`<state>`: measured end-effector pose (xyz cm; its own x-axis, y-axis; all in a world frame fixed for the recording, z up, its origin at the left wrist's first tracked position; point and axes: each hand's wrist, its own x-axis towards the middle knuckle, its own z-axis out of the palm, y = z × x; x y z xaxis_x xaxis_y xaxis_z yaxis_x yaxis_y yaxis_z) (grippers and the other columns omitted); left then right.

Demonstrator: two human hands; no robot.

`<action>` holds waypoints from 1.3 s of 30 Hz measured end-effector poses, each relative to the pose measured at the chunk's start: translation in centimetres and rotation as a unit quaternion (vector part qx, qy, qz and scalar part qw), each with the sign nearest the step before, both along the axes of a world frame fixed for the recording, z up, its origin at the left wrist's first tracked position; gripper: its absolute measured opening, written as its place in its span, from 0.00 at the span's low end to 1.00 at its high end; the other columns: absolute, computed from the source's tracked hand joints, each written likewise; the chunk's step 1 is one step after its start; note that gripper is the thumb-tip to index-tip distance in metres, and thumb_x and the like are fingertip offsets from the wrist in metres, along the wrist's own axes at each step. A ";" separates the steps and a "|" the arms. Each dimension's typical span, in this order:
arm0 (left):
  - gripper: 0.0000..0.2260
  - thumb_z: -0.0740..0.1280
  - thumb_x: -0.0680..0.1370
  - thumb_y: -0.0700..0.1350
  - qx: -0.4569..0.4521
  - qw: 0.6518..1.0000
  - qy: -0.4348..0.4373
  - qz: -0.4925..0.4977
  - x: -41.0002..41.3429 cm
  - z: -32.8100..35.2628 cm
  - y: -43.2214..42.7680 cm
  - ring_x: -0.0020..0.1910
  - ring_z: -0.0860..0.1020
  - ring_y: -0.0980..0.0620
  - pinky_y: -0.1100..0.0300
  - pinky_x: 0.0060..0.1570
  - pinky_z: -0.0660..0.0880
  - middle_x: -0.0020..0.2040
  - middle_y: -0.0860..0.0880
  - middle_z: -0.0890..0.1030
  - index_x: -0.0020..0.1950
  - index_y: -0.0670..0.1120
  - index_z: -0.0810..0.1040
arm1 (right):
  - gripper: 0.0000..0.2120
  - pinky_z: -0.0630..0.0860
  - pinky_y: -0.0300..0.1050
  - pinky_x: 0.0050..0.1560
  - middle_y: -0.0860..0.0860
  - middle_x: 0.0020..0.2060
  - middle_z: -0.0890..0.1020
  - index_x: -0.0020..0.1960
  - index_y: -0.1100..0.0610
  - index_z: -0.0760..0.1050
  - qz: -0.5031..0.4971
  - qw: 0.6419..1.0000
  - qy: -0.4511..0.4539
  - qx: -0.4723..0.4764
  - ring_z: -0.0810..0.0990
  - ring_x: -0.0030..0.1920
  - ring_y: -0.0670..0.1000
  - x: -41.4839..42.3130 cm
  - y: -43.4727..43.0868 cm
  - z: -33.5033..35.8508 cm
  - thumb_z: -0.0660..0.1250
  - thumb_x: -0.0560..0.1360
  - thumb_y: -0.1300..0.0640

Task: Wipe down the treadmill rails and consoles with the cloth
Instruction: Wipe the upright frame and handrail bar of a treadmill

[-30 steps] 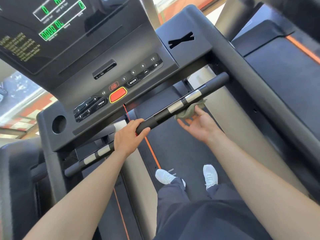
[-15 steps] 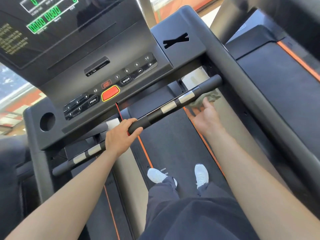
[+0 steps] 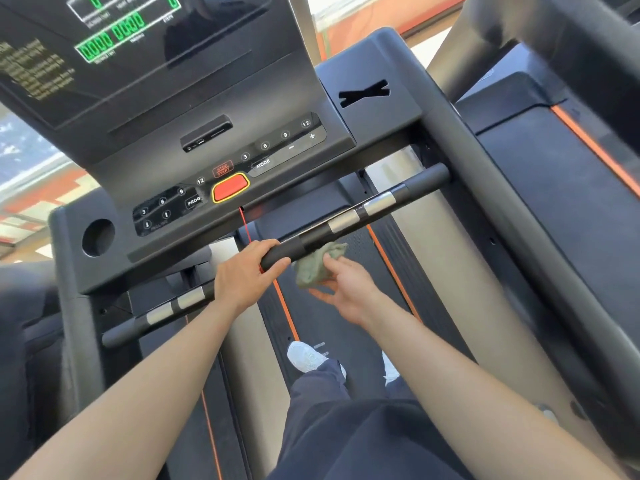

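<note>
A black front handlebar (image 3: pixel 349 220) with silver sensor bands crosses the treadmill below the console (image 3: pixel 214 140). My left hand (image 3: pixel 247 275) grips the bar near its middle. Just to its right, my right hand (image 3: pixel 343 289) holds a crumpled grey-green cloth (image 3: pixel 317 263) against the underside of the bar, thumb on top of the cloth. The console carries a red stop button (image 3: pixel 230 187), number keys and a green-lit display (image 3: pixel 110 39).
The dark right side rail (image 3: pixel 502 209) runs down along the right. A neighbouring treadmill belt (image 3: pixel 554 168) with an orange stripe lies beyond it. A round cup hole (image 3: pixel 98 237) sits at the console's left. My feet in white shoes (image 3: pixel 306 356) stand on the belt.
My right hand has slid the cloth from the right end of the handlebar leftward to near my left hand. The left hand kept its grip on the bar.
</note>
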<state>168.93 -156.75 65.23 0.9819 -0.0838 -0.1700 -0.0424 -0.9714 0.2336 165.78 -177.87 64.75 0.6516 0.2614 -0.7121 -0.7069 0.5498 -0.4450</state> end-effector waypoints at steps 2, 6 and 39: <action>0.16 0.61 0.80 0.66 -0.004 1.000 0.001 -0.003 0.0 -0.2 0.2 0.53 0.79 0.54 0.57 0.44 0.65 0.54 0.63 0.78 0.64 0.63 0.73 | 0.07 0.82 0.48 0.48 0.49 0.49 0.86 0.53 0.52 0.80 -0.023 0.992 -0.068 -0.106 0.83 0.54 0.52 -0.1 -1.8 0.6 0.63 0.83 0.58; 0.16 0.60 0.79 0.68 -0.009 1.000 0.003 -0.002 0.1 -0.5 0.4 0.52 0.79 0.55 0.56 0.44 0.68 0.54 0.64 0.78 0.64 0.64 0.72 | 0.07 0.78 0.47 0.53 0.49 0.44 0.85 0.52 0.49 0.81 -0.094 0.889 -0.224 -0.389 0.82 0.46 0.48 1.5 -7.4 2.6 0.66 0.80 0.58; 0.23 0.54 0.79 0.67 0.015 1.000 0.004 0.005 -0.6 -0.6 -0.7 0.55 0.75 0.47 0.49 0.55 0.70 0.55 0.55 0.79 0.67 0.58 0.74 | 0.13 0.60 0.52 0.53 0.44 0.59 0.84 0.55 0.46 0.82 0.082 0.446 -0.443 -0.773 0.77 0.66 0.55 4.9 -8.6 -1.8 0.71 0.73 0.59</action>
